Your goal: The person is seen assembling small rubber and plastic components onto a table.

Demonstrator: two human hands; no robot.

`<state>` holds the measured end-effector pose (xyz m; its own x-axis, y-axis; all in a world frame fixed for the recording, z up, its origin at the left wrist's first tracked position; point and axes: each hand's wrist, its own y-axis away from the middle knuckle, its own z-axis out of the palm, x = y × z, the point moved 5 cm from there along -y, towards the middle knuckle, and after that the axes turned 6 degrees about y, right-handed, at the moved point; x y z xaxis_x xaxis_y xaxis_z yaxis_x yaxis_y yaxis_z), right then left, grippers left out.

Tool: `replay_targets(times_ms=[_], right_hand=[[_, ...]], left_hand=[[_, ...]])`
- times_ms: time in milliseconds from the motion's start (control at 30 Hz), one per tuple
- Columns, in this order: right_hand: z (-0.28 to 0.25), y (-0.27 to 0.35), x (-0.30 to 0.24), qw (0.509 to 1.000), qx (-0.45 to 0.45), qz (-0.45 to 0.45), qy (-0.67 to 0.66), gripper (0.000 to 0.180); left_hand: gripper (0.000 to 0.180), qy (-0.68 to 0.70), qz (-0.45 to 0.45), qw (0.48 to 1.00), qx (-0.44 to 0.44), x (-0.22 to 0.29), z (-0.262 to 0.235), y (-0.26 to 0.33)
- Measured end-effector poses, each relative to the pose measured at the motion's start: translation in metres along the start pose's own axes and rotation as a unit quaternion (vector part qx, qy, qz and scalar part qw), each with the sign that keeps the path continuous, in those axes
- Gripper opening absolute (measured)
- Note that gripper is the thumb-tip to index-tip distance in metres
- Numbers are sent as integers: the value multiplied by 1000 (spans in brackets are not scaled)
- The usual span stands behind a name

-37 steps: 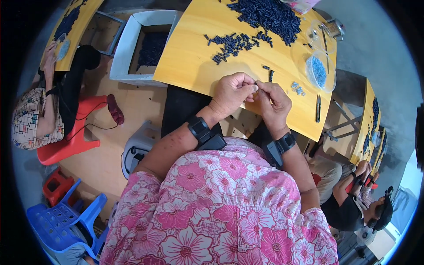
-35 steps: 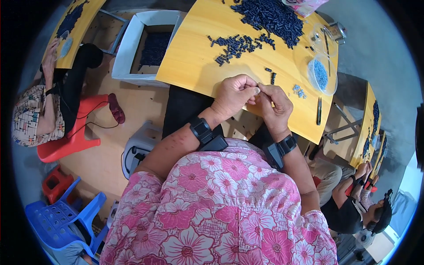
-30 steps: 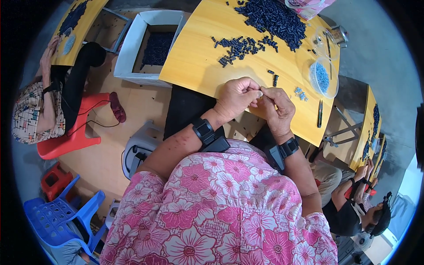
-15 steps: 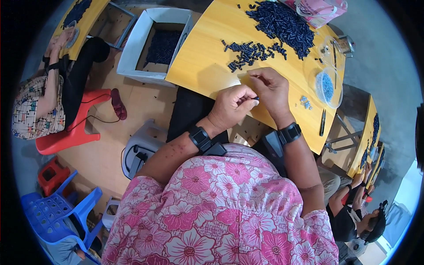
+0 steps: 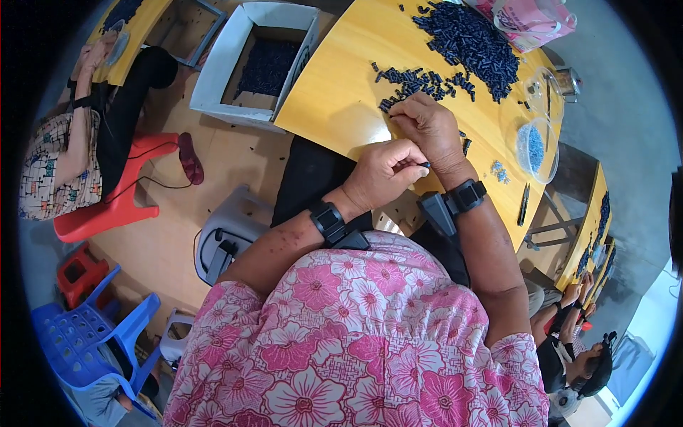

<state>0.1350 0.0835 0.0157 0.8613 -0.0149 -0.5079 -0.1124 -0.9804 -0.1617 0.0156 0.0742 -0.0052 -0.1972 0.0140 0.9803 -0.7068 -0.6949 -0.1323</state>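
My left hand [image 5: 384,174] is closed at the table's near edge, pinching a small dark tubular piece [image 5: 425,165] between thumb and forefinger. My right hand [image 5: 431,132] reaches past it, fingertips pressed together at the near side of a loose spread of dark tubular pieces [image 5: 416,80]. What those fingertips hold, if anything, is too small to make out. Beyond lies a big heap of the same pieces [image 5: 473,50]. Right of my right hand is a little cluster of pale blue bits [image 5: 500,171], near a clear round tub with blue bits [image 5: 535,148].
A black slim tool [image 5: 524,205] lies by the right edge of the yellow table [image 5: 334,92]. A pink bag [image 5: 533,25] and a metal can [image 5: 568,84] stand at the back right. Left of the table is a white box [image 5: 206,89] holding dark pieces. Co-workers sit on both sides.
My right hand has moved away from me and left, to the near edge of the loose dark pieces. My left hand still pinches its piece. The view has shifted slightly.
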Motion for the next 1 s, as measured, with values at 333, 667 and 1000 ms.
replay_targets(times_ms=[333,667,1000], right_hand=[[-1,15,3,991,-67,0,114,13],[-1,35,6,993,-40,-66,94,16],[-33,58,29,980,87,103,-145,10]], left_hand=[[7,22,-34,999,-4,-3,1,-1],[8,26,-14,1000,-11,-9,2,0],[8,58,-60,996,-2,-11,7,-5]])
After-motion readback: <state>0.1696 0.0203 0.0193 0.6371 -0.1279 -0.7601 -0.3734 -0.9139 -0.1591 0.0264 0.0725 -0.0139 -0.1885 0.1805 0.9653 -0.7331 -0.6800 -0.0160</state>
